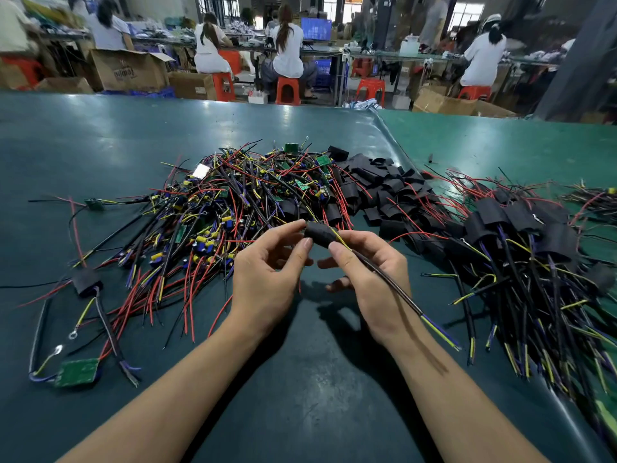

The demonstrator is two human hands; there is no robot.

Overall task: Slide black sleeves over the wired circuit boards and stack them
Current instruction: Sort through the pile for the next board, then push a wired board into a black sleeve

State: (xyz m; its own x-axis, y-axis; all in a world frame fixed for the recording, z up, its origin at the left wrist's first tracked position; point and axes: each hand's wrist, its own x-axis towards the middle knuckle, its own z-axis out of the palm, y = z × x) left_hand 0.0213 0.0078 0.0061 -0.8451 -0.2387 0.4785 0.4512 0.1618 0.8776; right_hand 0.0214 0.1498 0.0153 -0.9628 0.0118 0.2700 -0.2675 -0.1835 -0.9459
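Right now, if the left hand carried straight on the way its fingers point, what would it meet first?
The left hand points up and right at the black sleeve it already pinches; past that, probably the right hand. Depth is uncertain from one view.

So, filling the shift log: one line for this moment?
left hand: pinches black sleeve | right hand: holds its cable | finished stack: right

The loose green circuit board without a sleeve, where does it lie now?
In the head view, the bare green circuit board lies at the table's near left, beside a ring terminal, left of the left hand.
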